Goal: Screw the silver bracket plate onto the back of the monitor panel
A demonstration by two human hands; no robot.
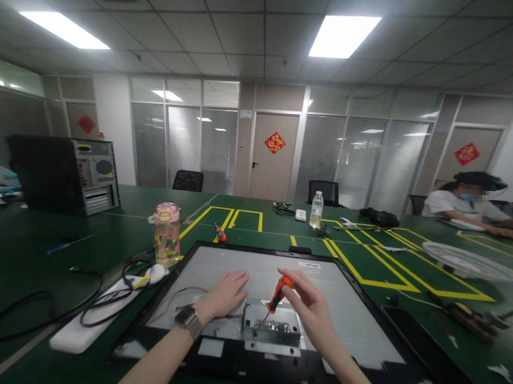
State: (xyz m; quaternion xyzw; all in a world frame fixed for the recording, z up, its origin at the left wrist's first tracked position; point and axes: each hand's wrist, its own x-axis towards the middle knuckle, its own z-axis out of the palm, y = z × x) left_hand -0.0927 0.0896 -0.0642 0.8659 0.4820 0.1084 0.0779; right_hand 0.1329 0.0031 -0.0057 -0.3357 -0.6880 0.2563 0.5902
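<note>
In front of me a flat display panel (353, 318) with a black frame lies on the green table, its pale metal back facing up. My right hand (312, 303) grips the handle of an orange and black screwdriver (278, 294). The shaft slants down to the metal bracket (271, 338) at the panel's near middle, where small connectors show. My left hand (226, 294) rests flat on the panel just left of the bracket, fingers stretched out, with a watch on its wrist. Thin wires (172, 298) run across the panel from the left.
Left stand a white power strip (91, 315) with black cables, a pink-lidded bottle (167, 232) and a computer tower (62, 174). Another screwdriver (220, 233) lies beyond the panel. A water bottle (316, 210) stands farther back. Right are a black slab (434, 354) and a seated person (464, 205).
</note>
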